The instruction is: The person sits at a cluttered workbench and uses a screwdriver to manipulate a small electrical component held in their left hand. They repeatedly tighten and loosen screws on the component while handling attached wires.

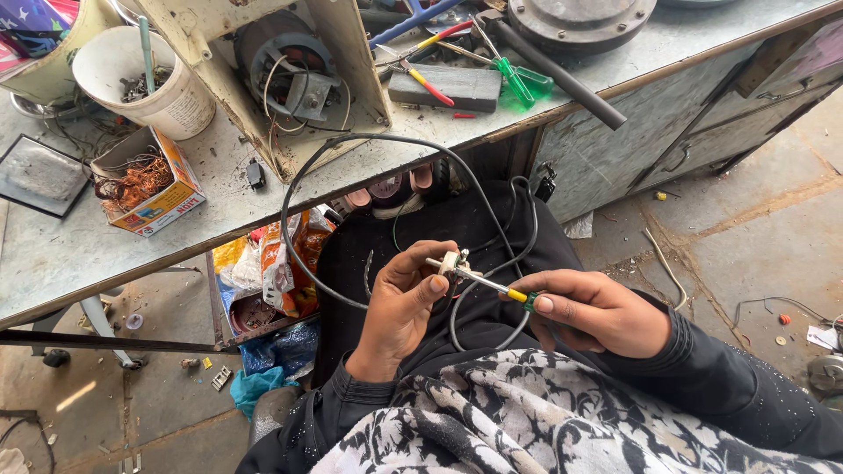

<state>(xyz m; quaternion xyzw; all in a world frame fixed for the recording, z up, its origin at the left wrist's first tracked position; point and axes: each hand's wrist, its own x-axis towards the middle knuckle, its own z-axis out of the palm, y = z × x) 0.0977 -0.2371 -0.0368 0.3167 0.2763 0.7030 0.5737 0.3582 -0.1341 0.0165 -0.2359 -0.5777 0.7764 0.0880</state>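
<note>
My left hand (402, 298) pinches a small white electrical plug (451, 262) over my lap. My right hand (597, 309) grips a screwdriver (493, 287) with a yellow-and-green handle, its metal tip set into the plug. A black cable (299, 175) runs from the plug, loops over my lap and climbs onto the workbench toward an open cream appliance housing (263, 79) with a motor inside. My black sleeves and a black-and-white patterned cloth fill the bottom of the view.
On the grey workbench (53, 254) stand a white tub (149, 83) of metal bits and a cardboard box (145, 184) of copper wire. A black block (443, 88), more screwdrivers (514, 81) and a black pipe (562, 75) lie there too. Bags and scraps lie on the floor underneath.
</note>
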